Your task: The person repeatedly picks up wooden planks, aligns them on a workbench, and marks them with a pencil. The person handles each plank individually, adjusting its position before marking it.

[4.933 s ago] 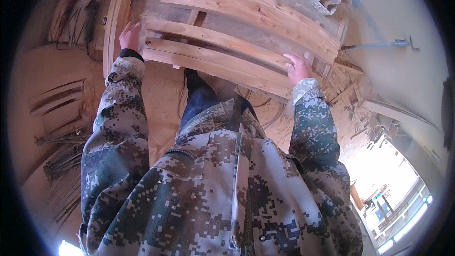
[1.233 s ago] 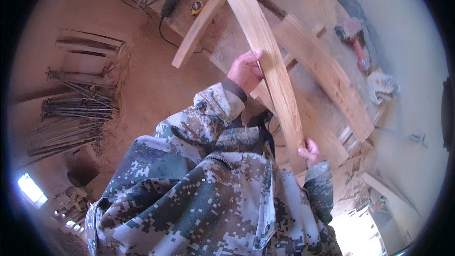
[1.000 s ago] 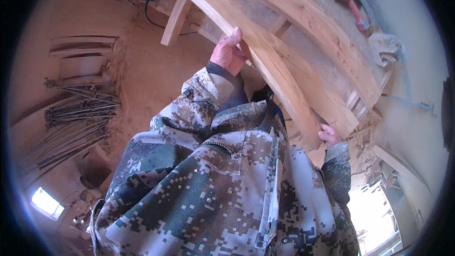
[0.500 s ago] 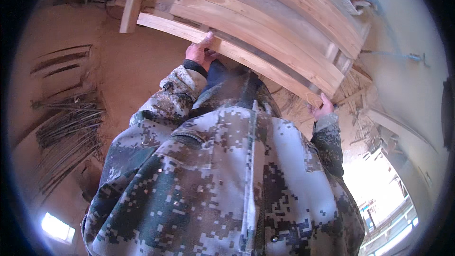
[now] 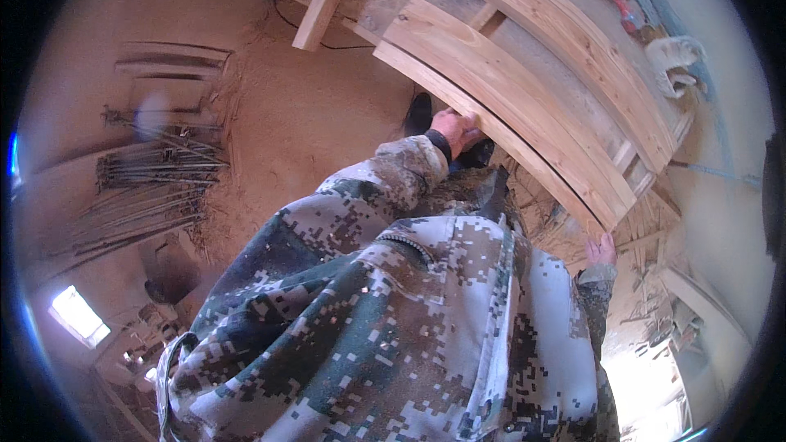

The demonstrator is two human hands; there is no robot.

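The person stands over the sawdust floor and holds a long pale wooden plank by its near edge. The left hand has its fingers curled on it, and the right hand grips the far end, so the plank stays level beside the other curved planks.

The curved plank is pale, matt, bare wood (grain showing), above a dusty sawdust floor.

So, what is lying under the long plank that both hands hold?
Under the long plank show wood scraps, sawdust floor and a dark shoe. Left hand and right hand grip its edge; the rest is covered.
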